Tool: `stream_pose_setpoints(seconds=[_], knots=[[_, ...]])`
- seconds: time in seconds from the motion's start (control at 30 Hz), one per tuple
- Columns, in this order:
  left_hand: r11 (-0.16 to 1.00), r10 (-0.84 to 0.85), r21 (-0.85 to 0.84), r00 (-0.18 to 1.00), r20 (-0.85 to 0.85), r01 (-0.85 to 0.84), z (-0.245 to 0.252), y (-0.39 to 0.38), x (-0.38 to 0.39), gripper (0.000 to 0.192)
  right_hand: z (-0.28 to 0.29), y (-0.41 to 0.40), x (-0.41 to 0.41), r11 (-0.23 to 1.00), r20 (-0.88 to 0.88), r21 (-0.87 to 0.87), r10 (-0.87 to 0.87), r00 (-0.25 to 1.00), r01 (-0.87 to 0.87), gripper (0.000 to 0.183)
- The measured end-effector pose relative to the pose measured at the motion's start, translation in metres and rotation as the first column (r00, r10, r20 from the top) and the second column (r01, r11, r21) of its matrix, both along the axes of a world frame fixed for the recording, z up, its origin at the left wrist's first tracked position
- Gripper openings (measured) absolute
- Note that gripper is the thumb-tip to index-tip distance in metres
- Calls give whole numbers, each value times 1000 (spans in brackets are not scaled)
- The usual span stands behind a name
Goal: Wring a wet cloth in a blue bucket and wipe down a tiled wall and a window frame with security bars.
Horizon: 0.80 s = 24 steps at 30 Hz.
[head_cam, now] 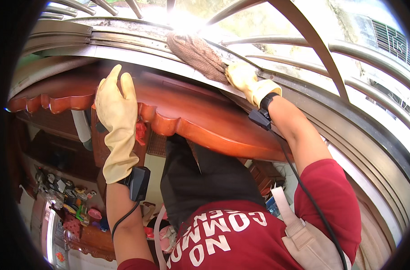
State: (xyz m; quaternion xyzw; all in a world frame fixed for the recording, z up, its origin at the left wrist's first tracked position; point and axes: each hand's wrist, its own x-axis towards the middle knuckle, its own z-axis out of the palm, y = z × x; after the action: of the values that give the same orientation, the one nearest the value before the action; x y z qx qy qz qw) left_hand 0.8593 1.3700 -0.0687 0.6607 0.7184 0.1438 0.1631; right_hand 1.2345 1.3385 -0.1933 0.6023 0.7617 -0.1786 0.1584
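Observation:
My right hand [242, 79], in a cream rubber glove, grips one end of a brown textured cloth [194, 55]. The cloth lies across the metal window track [137, 42] and its sill, with its far end in bright glare. My left hand [115, 101], gloved the same way, is raised over the scalloped edge of a polished reddish wooden furniture top [198, 114]. Its fingers point toward the window and hold nothing. Each wrist bears a strapped black device with a cable.
Curved metal window bars [313, 44] stand beyond the track. A beige curtain [370, 233] hangs at the lower right. Lower left, a cluttered surface holds several small items, including a pink bowl [94, 213], near another carved wooden piece [90, 241].

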Motion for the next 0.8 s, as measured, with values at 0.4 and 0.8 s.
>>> stream_pose_setpoints(seconds=[0.4, 0.8], knots=[[999, 14, 39, 998, 65, -16, -6, -2, 2, 33, 7, -14, -39, 982, -14, 113, 155, 988, -152, 61], [984, -20, 177, 999, 45, 11, -12, -5, -3, 27, 5, -30, 21, 962, 258, -161, 257, 931, -221, 36]])
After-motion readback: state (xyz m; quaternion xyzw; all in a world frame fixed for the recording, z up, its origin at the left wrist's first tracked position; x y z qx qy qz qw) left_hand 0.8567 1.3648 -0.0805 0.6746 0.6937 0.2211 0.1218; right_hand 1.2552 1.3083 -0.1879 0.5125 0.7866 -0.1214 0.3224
